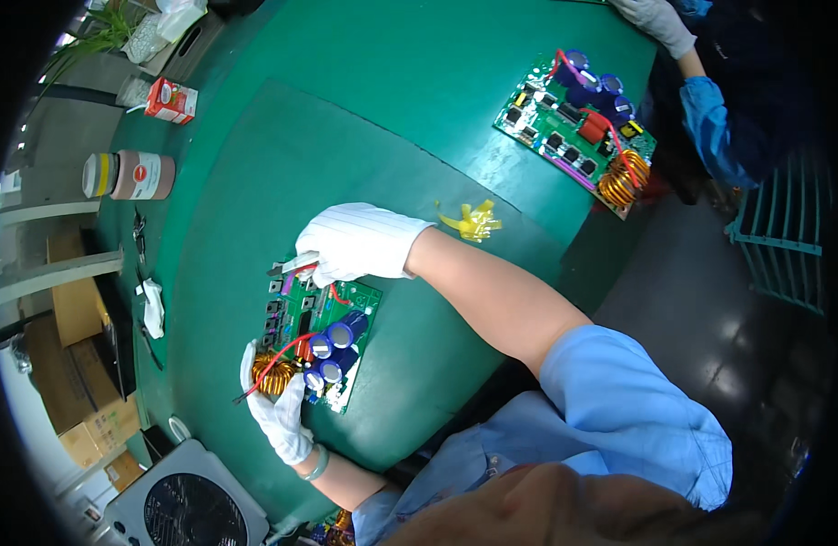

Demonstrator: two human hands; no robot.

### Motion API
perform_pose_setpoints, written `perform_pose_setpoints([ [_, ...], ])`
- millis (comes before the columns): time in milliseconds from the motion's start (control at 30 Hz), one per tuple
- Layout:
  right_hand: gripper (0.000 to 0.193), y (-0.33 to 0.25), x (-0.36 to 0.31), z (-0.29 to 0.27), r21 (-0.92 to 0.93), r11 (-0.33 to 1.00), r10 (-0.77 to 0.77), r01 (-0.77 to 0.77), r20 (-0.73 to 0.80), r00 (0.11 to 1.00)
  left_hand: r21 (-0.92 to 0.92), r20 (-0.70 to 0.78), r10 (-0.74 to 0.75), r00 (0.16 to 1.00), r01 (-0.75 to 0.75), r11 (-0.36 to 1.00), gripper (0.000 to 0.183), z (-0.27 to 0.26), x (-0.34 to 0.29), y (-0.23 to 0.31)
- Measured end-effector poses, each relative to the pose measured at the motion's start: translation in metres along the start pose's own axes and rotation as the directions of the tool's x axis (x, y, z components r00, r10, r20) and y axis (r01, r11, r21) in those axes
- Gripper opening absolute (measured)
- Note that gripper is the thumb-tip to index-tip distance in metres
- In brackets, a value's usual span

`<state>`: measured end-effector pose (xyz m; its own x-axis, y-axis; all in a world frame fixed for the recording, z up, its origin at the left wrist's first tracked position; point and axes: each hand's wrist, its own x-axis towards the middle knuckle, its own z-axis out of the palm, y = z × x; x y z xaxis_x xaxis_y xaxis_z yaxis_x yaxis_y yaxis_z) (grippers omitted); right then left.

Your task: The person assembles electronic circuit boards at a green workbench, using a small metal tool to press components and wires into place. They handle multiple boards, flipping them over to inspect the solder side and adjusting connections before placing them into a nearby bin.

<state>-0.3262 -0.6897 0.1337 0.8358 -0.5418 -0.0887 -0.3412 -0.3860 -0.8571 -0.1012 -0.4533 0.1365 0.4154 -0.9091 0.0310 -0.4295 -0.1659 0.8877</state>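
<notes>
A green circuit board (363, 308) lies on the table before me, with blue capacitors, a copper-wound coil, black parts and red wires on it. At its near left end, my left hand (278, 419) in a white glove grips the board, thumb and fingers on both sides of the coil (275, 373). A red wire with a dark tip sticks out past that hand. Over the board's far end, my right hand (360, 241), also gloved, is closed. Its fingertips are at a thin pale piece (296, 264), whose kind I cannot make out.
Crumpled yellow tape (474, 221) lies beside my right wrist. A second board (574, 127) is at the far right, near a co-worker's gloved hand (660, 23). A jar (144, 176), a red carton (171, 100), pliers (140, 232) and a fan unit (196, 510) line the left.
</notes>
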Motion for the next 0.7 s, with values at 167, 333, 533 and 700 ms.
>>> perform_pose_setpoints([
  [167,0.027,0.011,0.007,0.001,0.119,0.991,-0.041,0.054,-0.115,0.993,0.27,0.062,0.066,0.996,-0.08,0.96,0.074,-0.01,0.005,-0.022],
  [333,0.038,-0.019,0.009,-0.008,0.308,0.951,0.03,-0.001,-0.09,0.995,0.295,0.047,0.114,0.992,-0.123,0.948,0.071,-0.014,0.003,-0.023],
  [533,0.035,-0.011,0.001,0.003,0.464,0.885,-0.161,0.046,0.213,0.964,-0.158,-0.009,0.085,0.996,-0.086,0.984,0.051,-0.026,0.006,0.0],
  [700,0.032,-0.013,0.003,0.01,0.377,0.922,-0.031,-0.09,0.303,0.953,0.072,-0.059,0.215,0.975,-0.211,0.975,0.022,-0.043,0.003,-0.008],
])
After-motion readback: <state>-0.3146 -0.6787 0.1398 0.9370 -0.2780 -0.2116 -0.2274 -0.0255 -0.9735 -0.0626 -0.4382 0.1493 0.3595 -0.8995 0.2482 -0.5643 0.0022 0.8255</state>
